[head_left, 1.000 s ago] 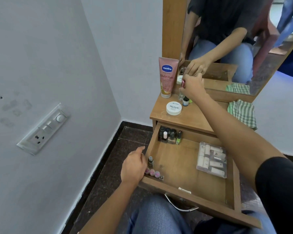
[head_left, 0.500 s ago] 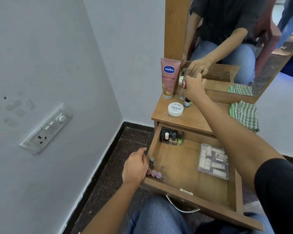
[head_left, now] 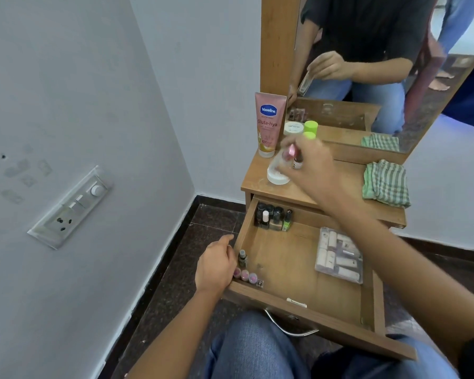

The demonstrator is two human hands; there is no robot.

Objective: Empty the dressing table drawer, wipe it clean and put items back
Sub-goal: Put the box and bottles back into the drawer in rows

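Observation:
The wooden drawer (head_left: 285,263) stands pulled open. Several nail polish bottles (head_left: 274,217) fill its back left corner. A small bottle (head_left: 242,257) and pink pots (head_left: 245,275) line its left wall, and a clear plastic box (head_left: 340,259) lies on the right. My left hand (head_left: 216,266) grips the drawer's left wall. Above the table top (head_left: 257,184), my right hand (head_left: 312,165) is motion-blurred and holds a small clear pink-capped bottle (head_left: 285,155). Below it are a white jar (head_left: 278,177) and a small dark bottle (head_left: 298,162).
A pink Vaseline tube (head_left: 270,124) and a green-capped bottle (head_left: 309,135) stand by the mirror (head_left: 367,50). A green striped cloth (head_left: 385,184) lies at the top's right. The left wall carries a switch panel (head_left: 71,206). My knees sit under the drawer's metal handle (head_left: 290,328).
My right hand has pulled back from the mirror toward me, over the white jar, still holding the pink-capped bottle. The green-capped bottle is now uncovered. My left hand has stayed on the drawer.

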